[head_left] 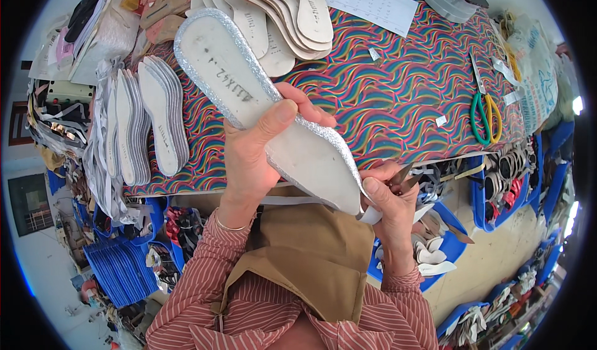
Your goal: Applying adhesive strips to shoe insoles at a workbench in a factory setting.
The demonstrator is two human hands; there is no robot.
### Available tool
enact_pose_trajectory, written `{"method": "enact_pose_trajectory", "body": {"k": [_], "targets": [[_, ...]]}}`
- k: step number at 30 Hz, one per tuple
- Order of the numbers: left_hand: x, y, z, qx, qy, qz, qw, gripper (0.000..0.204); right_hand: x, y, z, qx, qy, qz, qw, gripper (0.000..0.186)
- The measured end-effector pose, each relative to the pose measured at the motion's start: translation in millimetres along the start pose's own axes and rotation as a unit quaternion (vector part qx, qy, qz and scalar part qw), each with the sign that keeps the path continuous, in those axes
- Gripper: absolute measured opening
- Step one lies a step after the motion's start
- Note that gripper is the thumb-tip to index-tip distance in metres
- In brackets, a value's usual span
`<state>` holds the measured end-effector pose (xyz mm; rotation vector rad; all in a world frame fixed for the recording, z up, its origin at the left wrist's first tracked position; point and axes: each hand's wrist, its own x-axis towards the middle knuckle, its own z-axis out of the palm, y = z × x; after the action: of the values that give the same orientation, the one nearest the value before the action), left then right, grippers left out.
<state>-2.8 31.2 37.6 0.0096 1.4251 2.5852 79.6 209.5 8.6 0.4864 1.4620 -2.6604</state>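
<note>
A pale insole (pixel 305 166) with glittery silver trim around its edge is held up slantwise over the table's near edge. My left hand (pixel 252 154) grips it around the middle, thumb on its face and fingers beneath. At the pointed lower end, my right hand (pixel 393 204) pinches a white strip (pixel 371 215) by the insole's tip. Two pointed metal blades, like those of thread snips (pixel 403 176), stick out between the right fingers; their handle is hidden in the hand.
Stacked insoles (pixel 165 120) stand at the table's left, and more insoles (pixel 298 14) lie at the back. Green-and-yellow scissors (pixel 485 110) and a written paper sheet (pixel 373 4) rest on the patterned cloth (pixel 404 88). Blue bins (pixel 444 244) filled with shoe parts stand below.
</note>
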Motion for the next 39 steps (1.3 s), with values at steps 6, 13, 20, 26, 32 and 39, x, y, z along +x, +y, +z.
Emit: {"method": "enact_pose_trajectory", "body": {"k": [6,13,20,26,32,39], "targets": [[-4.4,1.4,-0.9,0.026,0.031,0.008,0.999,0.025,-1.5,-1.0,-3.5,-0.04,-0.031,-0.004,0.999,0.008],[5.4,-3.2,14.5,-0.035,-0.041,0.067,0.996,0.051,22.3,-12.6,-5.7,-0.062,-0.073,-0.012,0.995,0.006],[4.3,-21.9,0.7,-0.071,-0.16,-0.07,0.982,0.067,35.6,-21.1,-0.5,-0.049,-0.087,0.013,0.995,0.01],[13.0,-14.9,-6.3,-0.068,-0.141,-0.026,0.987,0.063,39.7,-40.6,-18.3,-0.29,-0.157,-0.058,0.942,0.019],[15.1,-8.6,-5.5,-0.115,-0.144,-0.017,0.983,0.059,48.1,-50.9,-29.0,-0.409,-0.159,-0.203,0.875,0.017],[15.7,-4.3,-12.0,-0.133,-0.074,-0.012,0.988,0.056,52.4,-109.6,-58.3,-0.452,-0.192,-0.001,0.871,0.009]]}}
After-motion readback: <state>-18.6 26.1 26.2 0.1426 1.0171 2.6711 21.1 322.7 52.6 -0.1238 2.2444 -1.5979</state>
